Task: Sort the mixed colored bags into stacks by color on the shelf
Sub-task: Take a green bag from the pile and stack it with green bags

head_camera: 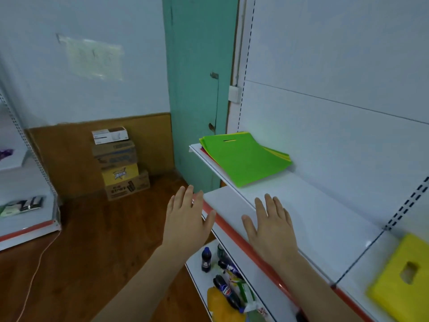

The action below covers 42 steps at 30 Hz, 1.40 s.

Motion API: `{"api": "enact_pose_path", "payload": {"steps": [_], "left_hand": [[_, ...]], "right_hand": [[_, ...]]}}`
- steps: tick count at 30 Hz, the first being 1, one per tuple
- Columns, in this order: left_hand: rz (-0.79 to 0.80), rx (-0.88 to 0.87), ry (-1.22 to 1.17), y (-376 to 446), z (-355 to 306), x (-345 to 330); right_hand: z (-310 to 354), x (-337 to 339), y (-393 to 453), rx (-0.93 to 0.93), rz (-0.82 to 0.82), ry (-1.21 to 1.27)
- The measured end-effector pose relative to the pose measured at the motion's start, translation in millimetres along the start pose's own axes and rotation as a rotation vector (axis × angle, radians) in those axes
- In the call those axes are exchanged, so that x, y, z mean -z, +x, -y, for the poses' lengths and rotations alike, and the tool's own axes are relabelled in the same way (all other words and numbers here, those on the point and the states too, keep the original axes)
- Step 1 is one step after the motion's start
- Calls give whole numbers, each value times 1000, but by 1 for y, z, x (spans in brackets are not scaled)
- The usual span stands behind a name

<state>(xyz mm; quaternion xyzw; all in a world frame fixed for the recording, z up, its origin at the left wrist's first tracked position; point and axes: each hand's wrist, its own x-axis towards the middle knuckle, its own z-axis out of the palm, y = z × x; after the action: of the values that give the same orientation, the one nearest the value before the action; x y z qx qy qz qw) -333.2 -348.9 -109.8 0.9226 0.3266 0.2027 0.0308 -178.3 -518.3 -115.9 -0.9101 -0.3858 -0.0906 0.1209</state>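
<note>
Both hands are empty, fingers straight and slightly spread: the left hand [185, 217] off the shelf [325, 219] edge, the right hand [270, 225] above it. The mixed bag stack [243, 156], green on top, lies beyond the right fingertips; a yellow bag [401, 277] lies well to their right.

A small shop is shown. White metal display shelving [313, 212] with slotted uprights and red price strips [234, 231] is seen on the right, and a similar rack [30, 219] on the left. Bottled soft drinks [226, 290] and packaged snacks are laid on a lower shelf. Cardboard stock boxes [120, 163] are stacked against the wall.
</note>
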Motion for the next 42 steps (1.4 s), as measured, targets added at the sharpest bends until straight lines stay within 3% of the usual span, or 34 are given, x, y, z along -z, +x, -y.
{"api": "enact_pose_path", "payload": {"steps": [12,19,28,34,38,42], "left_hand": [[44,-184,44,205,35,-58],[129,-309,18,288,32,-93],[258,-493,102,347,49,-128],[162,-726,4,340,45,-135],[166,-713,16,353,50,-129],[250,-685,43,352,51,-134]], "right_hand": [[14,-46,187,-149,-96,13],[17,-65,241,-253,26,-108],[18,-71,253,-449,98,-235],[47,-70,232,-869,24,-323],[52,-62,217,-1126,5,-297],[47,-60,216,-1105,-48,-226]]}}
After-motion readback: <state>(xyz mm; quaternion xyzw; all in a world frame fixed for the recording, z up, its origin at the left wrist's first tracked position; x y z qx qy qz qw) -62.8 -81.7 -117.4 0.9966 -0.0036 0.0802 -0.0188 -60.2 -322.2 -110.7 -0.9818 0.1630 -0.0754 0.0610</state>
